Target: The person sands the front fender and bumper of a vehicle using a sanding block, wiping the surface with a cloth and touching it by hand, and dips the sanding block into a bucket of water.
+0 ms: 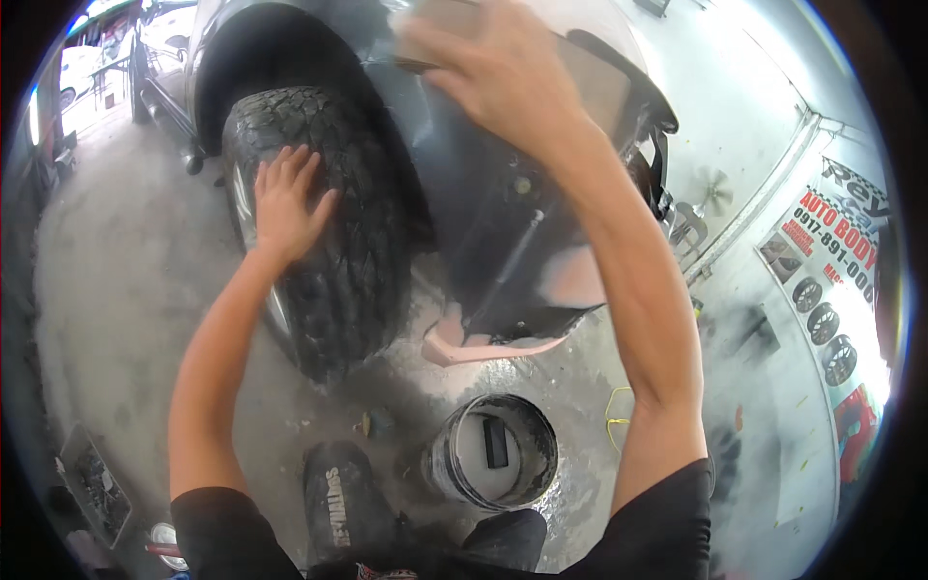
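My left hand (pixel 290 208) lies flat on the tread of a big black tyre (pixel 358 232), its fingers spread and nothing in them. Up at the top, my right hand (pixel 512 77) is at the dark grey front body panel (pixel 474 193) of a vehicle. Motion blurs its fingers. They look bent over something flat and brownish that I cannot make out, with the thumb along its lower side. Bare pinkish and whitish patches (pixel 575 278) mark the panel's lower corner, whose pink lower edge (pixel 483 350) curves above the floor.
A bucket (pixel 452 464) of cloudy water stands near my feet, a dark rectangular block (pixel 495 443) inside it. The concrete floor (pixel 126 280) looks wet around it. A yellow cord (pixel 611 421), a fan (pixel 713 191) and a printed banner (pixel 822 242) are to the right; a crate (pixel 97 488) sits lower left.
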Demonstrator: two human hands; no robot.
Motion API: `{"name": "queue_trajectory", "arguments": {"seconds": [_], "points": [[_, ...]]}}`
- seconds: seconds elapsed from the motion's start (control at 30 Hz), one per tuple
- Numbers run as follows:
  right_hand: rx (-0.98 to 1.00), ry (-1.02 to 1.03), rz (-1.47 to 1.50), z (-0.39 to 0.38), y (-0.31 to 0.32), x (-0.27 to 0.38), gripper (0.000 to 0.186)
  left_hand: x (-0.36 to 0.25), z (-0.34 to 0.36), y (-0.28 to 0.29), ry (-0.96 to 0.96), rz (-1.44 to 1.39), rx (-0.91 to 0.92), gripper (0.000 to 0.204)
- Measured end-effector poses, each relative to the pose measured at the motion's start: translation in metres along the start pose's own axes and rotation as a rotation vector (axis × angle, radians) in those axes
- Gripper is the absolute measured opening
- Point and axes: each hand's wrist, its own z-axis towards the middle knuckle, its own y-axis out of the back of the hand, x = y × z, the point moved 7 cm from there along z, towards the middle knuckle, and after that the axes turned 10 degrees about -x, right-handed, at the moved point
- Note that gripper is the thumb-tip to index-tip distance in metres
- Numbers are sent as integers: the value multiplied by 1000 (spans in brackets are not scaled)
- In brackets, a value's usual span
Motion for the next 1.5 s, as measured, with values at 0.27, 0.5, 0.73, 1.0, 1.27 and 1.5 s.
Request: {"name": "queue_trajectory", "arguments": {"seconds": [0.27,0.5,0.73,1.0,1.27,1.5], "points": [[34,-60,-63,-123,78,-47,57,11,0,12,-34,-39,-59,59],[-64,-17,-72,-45,40,-47,55,9,-2,-1,-15,-2,-24,59],[10,-87,-116,-132,83,-32,56,9,-4,8,-33,13,-7,60],[-6,-137,-105,-54,47,-49,57,2,-3,4,-30,3,-22,63],[-59,-48,-162,-92,73,-47,59,0,0,1,-14,41,18,63],[11,-88,-101,-120,80,-47,57,7,-4,9,-33,6,-26,62]]}}
